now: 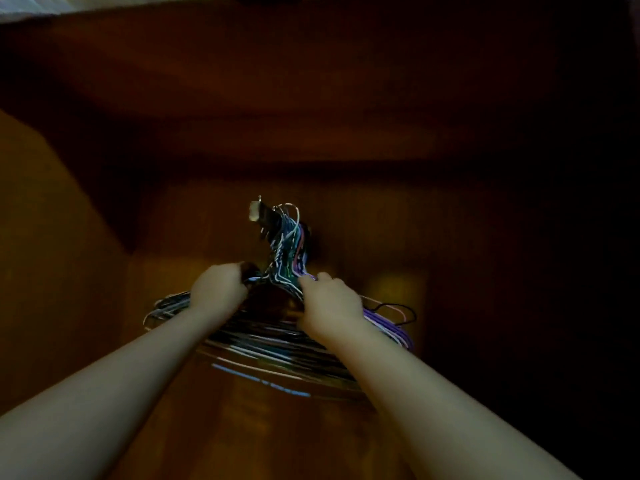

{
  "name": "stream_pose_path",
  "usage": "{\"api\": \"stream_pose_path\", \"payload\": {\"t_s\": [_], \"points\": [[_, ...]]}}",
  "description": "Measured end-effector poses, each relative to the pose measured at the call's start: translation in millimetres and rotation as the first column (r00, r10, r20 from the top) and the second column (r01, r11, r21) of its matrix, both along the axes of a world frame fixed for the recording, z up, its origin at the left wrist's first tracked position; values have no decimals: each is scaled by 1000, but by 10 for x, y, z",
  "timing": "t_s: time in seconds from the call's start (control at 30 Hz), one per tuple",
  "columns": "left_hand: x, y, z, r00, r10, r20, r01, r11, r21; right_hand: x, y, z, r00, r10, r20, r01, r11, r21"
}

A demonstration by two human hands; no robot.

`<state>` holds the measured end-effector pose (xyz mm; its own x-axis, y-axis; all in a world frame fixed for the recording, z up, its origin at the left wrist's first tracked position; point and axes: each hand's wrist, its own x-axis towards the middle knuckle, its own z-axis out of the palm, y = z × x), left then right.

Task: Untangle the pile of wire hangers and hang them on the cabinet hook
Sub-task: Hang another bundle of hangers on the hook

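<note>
A thick bundle of coloured wire hangers [277, 344] (black, white, blue, purple, pink) hangs by its necks from a small metal cabinet hook [258, 212] on the dark wooden cabinet. My left hand [219, 286] grips the bundle's left shoulder just below the necks. My right hand [330, 306] clasps the right shoulder, fingers curled over the wires. The hanger bars spread out below and between my forearms. The scene is dim and blurred.
Brown wooden cabinet panels [381, 116] fill the view behind and around the hook. A lighter wooden side [52, 271] stands on the left. The right side is in deep shadow. A pale strip [41, 8] shows at the top left.
</note>
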<state>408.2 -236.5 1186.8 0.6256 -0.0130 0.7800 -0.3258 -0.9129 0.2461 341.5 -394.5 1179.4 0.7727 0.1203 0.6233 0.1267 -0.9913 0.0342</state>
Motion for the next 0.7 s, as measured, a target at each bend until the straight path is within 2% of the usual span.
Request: {"api": "stream_pose_path", "payload": {"t_s": [0.1,0.17,0.3,0.43,0.5,0.53,0.57,0.63,0.67,0.7], "points": [[-19,0,-8,1000,17,-10,-17,999,36,74,79,-10,986,93,137,-110,986,124],[-34,-11,-43,1000,-1,-6,2,999,44,112,137,59,981,120,150,-148,969,195],[-59,-8,-70,999,-10,-45,8,999,-47,184,163,81,996,71,46,-73,997,34],[-72,1,-87,988,-68,-136,61,997,-53,136,157,19,985,65,160,-58,997,-47],[-117,14,-139,982,-82,-170,71,995,-66,115,162,23,976,94,194,-93,996,-13],[-147,31,-162,985,-74,-158,64,996,-66,102,149,63,971,143,190,-162,982,94],[-178,53,-175,989,-55,-136,48,997,-56,75,128,139,956,230,181,-274,923,271],[-229,105,-187,994,-18,-104,14,999,-39,47,66,379,881,428,200,-454,649,611],[-255,125,-179,994,-7,-112,2,999,-46,54,52,513,848,493,195,-477,548,687],[-268,137,-167,991,-3,-134,-5,998,-60,88,56,619,834,528,164,-473,529,705]]}}
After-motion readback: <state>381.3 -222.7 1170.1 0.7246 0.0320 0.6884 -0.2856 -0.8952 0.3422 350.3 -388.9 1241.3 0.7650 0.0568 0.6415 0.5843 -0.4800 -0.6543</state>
